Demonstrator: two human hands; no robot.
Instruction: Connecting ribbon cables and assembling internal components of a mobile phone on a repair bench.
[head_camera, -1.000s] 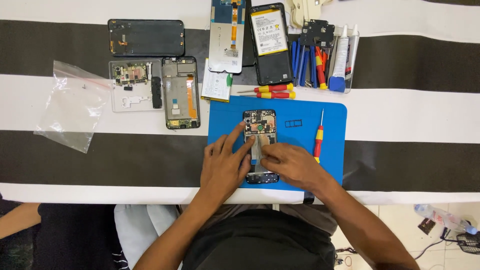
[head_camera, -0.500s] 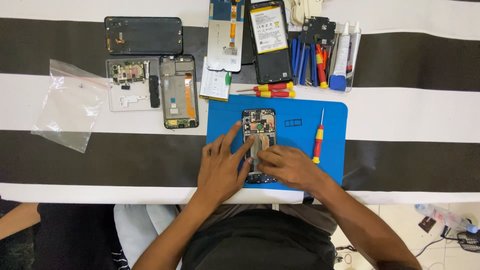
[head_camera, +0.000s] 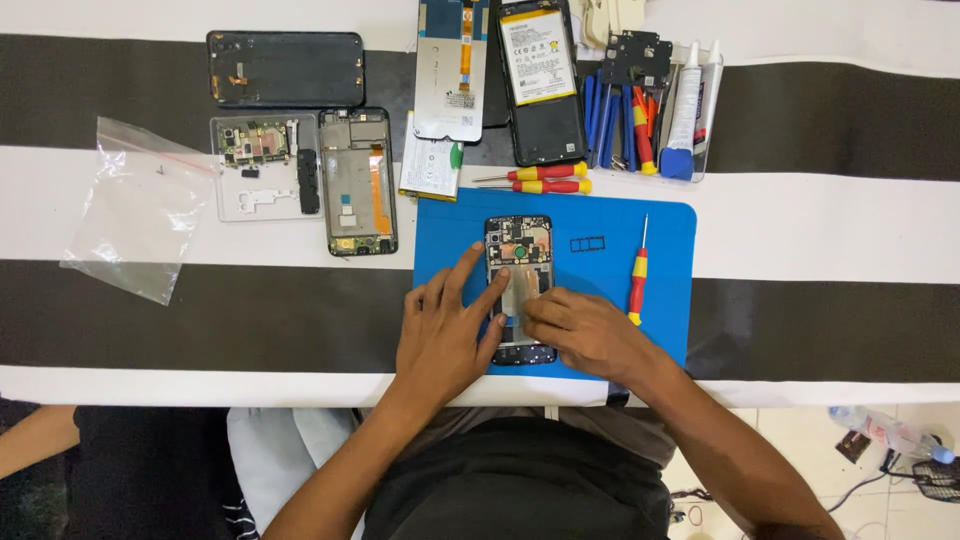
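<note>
An opened phone frame (head_camera: 519, 244) with its circuit board showing lies on a blue work mat (head_camera: 665, 250). My left hand (head_camera: 445, 335) rests flat on the mat, its index finger laid along the frame's left edge. My right hand (head_camera: 590, 335) covers the frame's lower right part, fingertips pressing on the pale middle panel. Neither hand holds a tool. A small black SIM tray (head_camera: 587, 244) sits on the mat right of the frame. A red and yellow screwdriver (head_camera: 637, 280) lies further right.
Behind the mat lie two more screwdrivers (head_camera: 535, 180), a phone with a battery (head_camera: 540, 80), a display panel (head_camera: 452, 65), a back cover (head_camera: 285, 68), another frame (head_camera: 357, 182), a white tray of parts (head_camera: 262, 165), tools and glue tubes (head_camera: 690, 95). A clear plastic bag (head_camera: 135, 210) lies left.
Both hands stay on the phone frame; my right fingers have shifted slightly on the middle panel. The view has drifted a little.
</note>
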